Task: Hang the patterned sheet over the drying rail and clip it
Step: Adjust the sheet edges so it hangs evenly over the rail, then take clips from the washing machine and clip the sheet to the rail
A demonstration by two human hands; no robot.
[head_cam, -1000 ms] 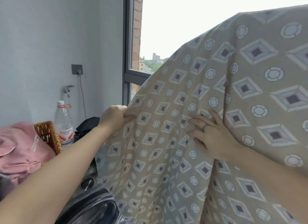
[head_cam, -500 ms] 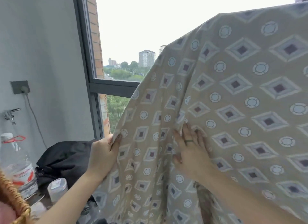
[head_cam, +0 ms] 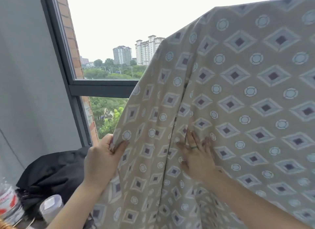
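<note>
The patterned sheet (head_cam: 238,95), beige with grey diamonds and pale circles, hangs draped from the top right and fills the right half of the head view. The drying rail is hidden under its top fold. My left hand (head_cam: 102,159) pinches the sheet's left edge between thumb and fingers. My right hand (head_cam: 197,155), wearing a green ring, lies flat with fingers spread against the cloth beside a vertical crease. No clip is visible.
A dark-framed window (head_cam: 102,89) stands behind the sheet, with a grey wall (head_cam: 30,75) to the left. Below lie a black bag (head_cam: 52,170), a plastic water bottle (head_cam: 8,201) and a small capped jar (head_cam: 51,206).
The view has swung right and up, so the wall socket, tap and basket have left the frame. Both hands keep their places on the sheet, the left one still gripping the edge.
</note>
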